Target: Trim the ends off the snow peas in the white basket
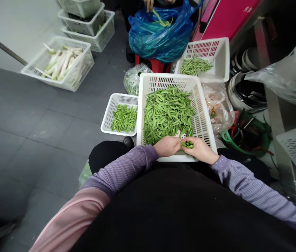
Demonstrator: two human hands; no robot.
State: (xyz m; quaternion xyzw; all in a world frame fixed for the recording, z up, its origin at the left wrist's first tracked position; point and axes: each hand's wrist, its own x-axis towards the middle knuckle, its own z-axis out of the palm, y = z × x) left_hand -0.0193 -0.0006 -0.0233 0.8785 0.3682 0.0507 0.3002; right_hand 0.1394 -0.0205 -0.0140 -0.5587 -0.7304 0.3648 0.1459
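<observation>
A large white basket [208,122] in front of my body holds a heap of green snow peas [169,112]. Over its near edge, my right hand [202,149] is closed around several snow pea pods [187,144]. My left hand [167,145] meets it, its fingers pinched together at the tips of the right hand's fingers. What the left fingertips grip is hidden. Beside the large basket on the left, a smaller white basket [106,117] contains more green pods [124,118].
Another person's hand [149,4] is over a blue plastic bag [161,38] on a red stool [155,65]. A basket of green beans [196,65] stands at the back right. White-stemmed vegetables [62,63] fill a basket at left, near stacked baskets [85,26]. A metal shelf [281,115] borders the right.
</observation>
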